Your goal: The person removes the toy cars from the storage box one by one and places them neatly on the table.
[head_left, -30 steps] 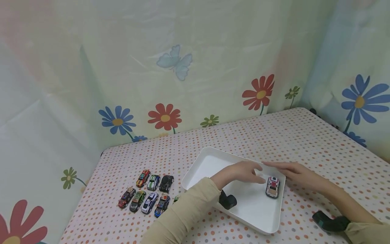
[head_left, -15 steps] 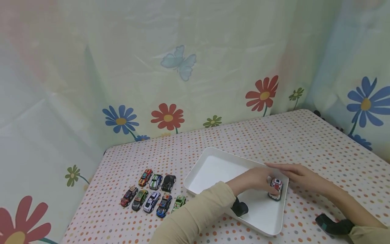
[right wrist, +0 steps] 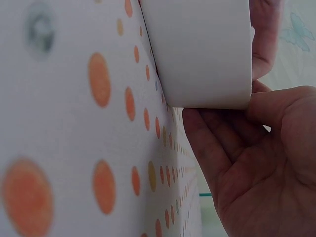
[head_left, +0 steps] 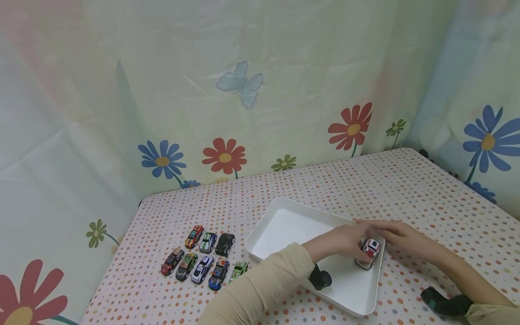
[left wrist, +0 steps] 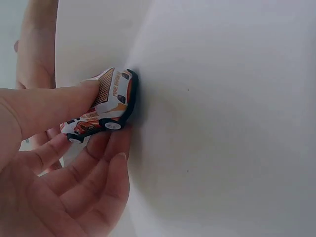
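A white toy car with red and orange markings and "FIRE ENGINE" lettering (head_left: pixel 371 249) is at the right end of a shallow white tray (head_left: pixel 284 219). My left hand (head_left: pixel 350 240) reaches into the tray and pinches this toy car (left wrist: pixel 114 94). In the left wrist view the thumb lies over its roof and the fingers are below its side. My right hand (head_left: pixel 412 243) grips the tray's far right corner. The right wrist view shows its fingers (right wrist: pixel 210 138) against the outer wall and the thumb at the rim; the thumb tip is partly hidden.
Several toy cars (head_left: pixel 202 269) stand in two rows left of the tray, the green one (head_left: pixel 239 270) partly behind the left sleeve (head_left: pixel 260 289). A dotted cloth (head_left: pixel 406 189) covers the table. Black wrist devices (head_left: pixel 444 303) sit at both wrists. A flowered curtain (head_left: pixel 284 113) hangs behind.
My left hand has come down and right from above the tray onto the toy car and taken hold of it. The car has turned slightly. My right hand stays at the tray corner.
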Available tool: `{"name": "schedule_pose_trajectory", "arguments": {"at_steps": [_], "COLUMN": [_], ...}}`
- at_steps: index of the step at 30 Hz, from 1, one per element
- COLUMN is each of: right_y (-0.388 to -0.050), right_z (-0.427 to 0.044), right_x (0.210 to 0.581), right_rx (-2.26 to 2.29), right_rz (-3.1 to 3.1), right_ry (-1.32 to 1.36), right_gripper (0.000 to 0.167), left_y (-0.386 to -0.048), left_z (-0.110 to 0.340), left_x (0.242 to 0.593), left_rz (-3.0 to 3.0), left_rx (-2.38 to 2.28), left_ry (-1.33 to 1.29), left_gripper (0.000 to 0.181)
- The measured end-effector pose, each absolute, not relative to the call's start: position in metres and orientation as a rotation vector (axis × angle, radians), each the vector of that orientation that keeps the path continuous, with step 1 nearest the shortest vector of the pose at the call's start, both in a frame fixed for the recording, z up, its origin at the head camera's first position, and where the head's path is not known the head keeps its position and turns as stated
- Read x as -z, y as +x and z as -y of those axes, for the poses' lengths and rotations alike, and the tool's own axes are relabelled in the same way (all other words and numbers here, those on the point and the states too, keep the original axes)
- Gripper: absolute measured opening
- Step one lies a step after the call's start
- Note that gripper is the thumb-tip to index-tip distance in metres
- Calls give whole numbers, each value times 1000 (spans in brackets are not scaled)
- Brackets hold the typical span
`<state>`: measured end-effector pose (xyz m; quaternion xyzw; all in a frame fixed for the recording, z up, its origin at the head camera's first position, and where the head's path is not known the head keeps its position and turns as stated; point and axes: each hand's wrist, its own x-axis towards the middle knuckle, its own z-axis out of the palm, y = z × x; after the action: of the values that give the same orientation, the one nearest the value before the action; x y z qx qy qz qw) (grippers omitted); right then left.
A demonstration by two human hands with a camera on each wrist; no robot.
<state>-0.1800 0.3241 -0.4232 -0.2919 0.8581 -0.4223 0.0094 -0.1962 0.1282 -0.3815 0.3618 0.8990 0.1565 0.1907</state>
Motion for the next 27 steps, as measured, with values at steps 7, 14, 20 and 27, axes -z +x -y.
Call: {"name": "schedule_pose_trajectory", "arguments": {"at_steps": [7, 14, 20, 27], "right_y": [-180, -177, -176, -177], "right_z": [-323, -320, -318, -317], "right_x": [426, 425, 420, 417], "right_rx": [1417, 1392, 1253, 1257], "right_rz": [-2554, -2563, -2714, -2690], "right_ry": [-975, -837, -715, -666], "right_gripper": [34, 34, 34, 35], "left_y": [-198, -203, -213, -229], "left_z": [-122, -108, -73, -29], "left_x": [378, 364, 343, 331], "left_rz": [-2462, -2417, -2314, -2213], "left_rx": [-416, -455, -782, -1083], "left_ry": [1077, 1099, 1069, 945], "left_gripper": [53, 51, 46, 46]}}
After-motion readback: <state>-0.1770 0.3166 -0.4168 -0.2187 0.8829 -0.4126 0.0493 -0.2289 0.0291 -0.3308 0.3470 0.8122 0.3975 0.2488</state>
